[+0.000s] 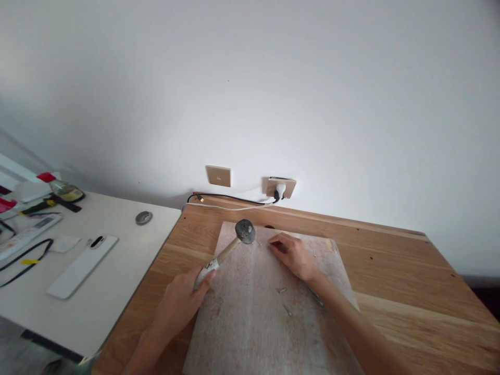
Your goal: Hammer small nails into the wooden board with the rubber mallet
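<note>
My left hand [186,297] is closed round the pale wooden handle of a hammer [230,247], whose dark round head hangs just above the far edge of a pale worn board [253,323]. My right hand [294,255] rests on the board a little right of the hammer head, fingers drawn together near a small nail I can barely make out. Two or three loose nails [284,299] lie on the board near my right forearm.
The board lies on a wooden table [410,281] against a white wall with a socket and plug [280,188] and a cable. A white table [117,260] at the left holds a phone [84,265], a remote, a bottle and small items.
</note>
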The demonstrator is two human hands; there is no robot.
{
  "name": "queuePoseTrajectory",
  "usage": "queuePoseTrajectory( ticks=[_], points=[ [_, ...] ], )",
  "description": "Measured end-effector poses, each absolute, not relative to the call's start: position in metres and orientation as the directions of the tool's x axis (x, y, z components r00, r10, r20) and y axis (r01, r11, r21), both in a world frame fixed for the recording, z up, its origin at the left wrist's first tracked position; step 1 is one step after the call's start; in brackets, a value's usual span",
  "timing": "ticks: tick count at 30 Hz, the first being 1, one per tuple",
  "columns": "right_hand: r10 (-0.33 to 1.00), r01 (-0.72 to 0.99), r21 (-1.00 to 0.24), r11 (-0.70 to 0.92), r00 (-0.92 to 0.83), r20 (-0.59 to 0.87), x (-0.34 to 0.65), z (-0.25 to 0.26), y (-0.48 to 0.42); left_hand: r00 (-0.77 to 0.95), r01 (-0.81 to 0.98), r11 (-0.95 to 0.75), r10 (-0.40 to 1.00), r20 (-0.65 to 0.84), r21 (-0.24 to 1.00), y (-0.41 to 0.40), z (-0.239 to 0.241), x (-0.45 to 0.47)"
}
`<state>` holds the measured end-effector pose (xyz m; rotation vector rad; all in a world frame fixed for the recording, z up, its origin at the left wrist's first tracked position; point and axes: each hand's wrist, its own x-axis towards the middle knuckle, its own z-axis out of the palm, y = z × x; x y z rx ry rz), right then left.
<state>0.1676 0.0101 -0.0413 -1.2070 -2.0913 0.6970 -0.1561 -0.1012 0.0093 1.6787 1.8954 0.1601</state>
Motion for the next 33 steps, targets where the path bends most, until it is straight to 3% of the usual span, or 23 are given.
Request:
queuePoseTrajectory(
  ticks=[12, 23, 29, 33],
  points=[
    [0.877, 0.582, -0.664, 0.471, -0.389, 0.282, 0.166, -0.052, 0.009, -0.011, 0.876, 0.187, 0.930, -0.368, 0.445, -0.099, 0.012, -0.150],
    [0.890, 0.622, -0.638, 0.454, -0.356, 0.286, 0.166, -0.047, 0.007, 0.093, 0.858, 0.080, 0.947, -0.307, 0.508, -0.093, 0.015, -0.135],
    [0.902, 0.663, -0.613, 0.429, -0.281, 0.327, 0.191, -0.028, -0.003, 0.147, 0.913, -0.004, 0.936, -0.320, 0.409, -0.084, 0.019, -0.119],
    [0.881, 0.669, -0.574, 0.472, -0.345, 0.323, 0.207, -0.014, -0.020, 0.177, 0.933, -0.048, 0.924, -0.339, 0.358, -0.080, 0.014, -0.113]
  ],
)
